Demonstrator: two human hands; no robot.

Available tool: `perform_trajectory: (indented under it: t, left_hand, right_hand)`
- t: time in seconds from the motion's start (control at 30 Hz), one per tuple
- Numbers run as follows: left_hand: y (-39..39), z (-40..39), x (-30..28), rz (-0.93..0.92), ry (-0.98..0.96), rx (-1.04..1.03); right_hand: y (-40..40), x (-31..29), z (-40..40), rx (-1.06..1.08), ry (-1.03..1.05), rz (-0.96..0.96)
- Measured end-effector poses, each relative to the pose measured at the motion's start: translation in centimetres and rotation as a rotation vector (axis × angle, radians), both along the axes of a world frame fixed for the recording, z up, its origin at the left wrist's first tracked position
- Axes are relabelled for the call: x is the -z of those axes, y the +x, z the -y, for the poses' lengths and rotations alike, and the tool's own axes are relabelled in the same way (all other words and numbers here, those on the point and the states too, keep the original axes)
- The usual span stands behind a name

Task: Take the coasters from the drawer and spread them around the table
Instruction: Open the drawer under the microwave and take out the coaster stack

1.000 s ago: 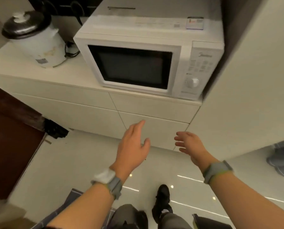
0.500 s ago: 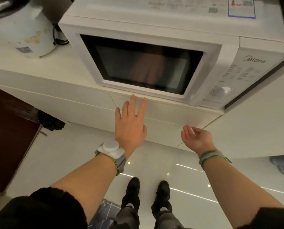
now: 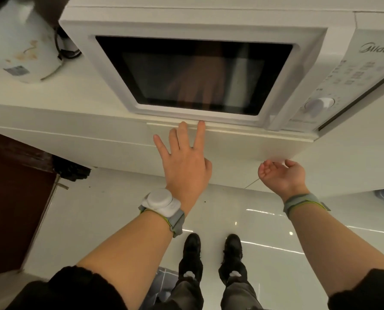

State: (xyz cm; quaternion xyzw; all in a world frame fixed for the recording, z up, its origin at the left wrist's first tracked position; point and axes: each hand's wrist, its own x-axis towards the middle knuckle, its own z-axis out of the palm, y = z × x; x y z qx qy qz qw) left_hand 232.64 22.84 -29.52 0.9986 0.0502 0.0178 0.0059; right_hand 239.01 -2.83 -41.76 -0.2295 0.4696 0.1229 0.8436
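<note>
The top drawer (image 3: 242, 145) is a plain white front without a handle, just below the microwave, and it looks shut. My left hand (image 3: 185, 163) lies flat against that front with fingers spread, the fingertips at its upper edge. My right hand (image 3: 280, 175) is palm up, fingers curled under the drawer front's lower right corner, holding nothing. No coasters and no table are in view.
A white microwave (image 3: 200, 70) stands on the counter (image 3: 63, 97) above the drawer. A white rice cooker (image 3: 19, 48) sits at the left. A dark wooden door (image 3: 12, 198) is at the left, glossy floor tiles and my black shoes (image 3: 213, 245) below.
I have stepped closer to the cabinet. My left hand rose up the drawer front to its top edge, and my right hand turned palm up and moved under the lower right corner.
</note>
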Motion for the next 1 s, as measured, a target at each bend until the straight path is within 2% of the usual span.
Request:
perform_trajectory:
  t: [0.17,0.33,0.4,0.5,0.77,1.0]
  left_hand:
    - [-0.3,0.5,0.3,-0.021,-0.090,-0.014]
    - [-4.3,-0.5,1.3,-0.123,-0.112,0.078]
    - [-5.8,-0.8,1.4,-0.108,-0.096,0.093]
    - [-7.6,-1.2,1.5,-0.069,-0.081,0.101]
    - [-11.2,-2.1,1.6,-0.067,-0.070,0.137]
    - [-13.9,-2.9,2.1,-0.032,-0.126,0.159]
  right_hand:
    - [-3.1,0.1,-0.1,0.005,-0.001,0.015]
    - [-9.4,-1.0,1.6,-0.278,-0.118,-0.026]
    - [-11.2,-1.7,2.7,-0.386,-0.213,-0.034]
    - [-12.9,-3.6,3.9,-0.530,-0.486,0.017]
    - [-16.5,-11.2,3.3,-0.747,-0.942,0.451]
    - [-19.0,-11.9,4.5,-0.984,-1.113,0.462]
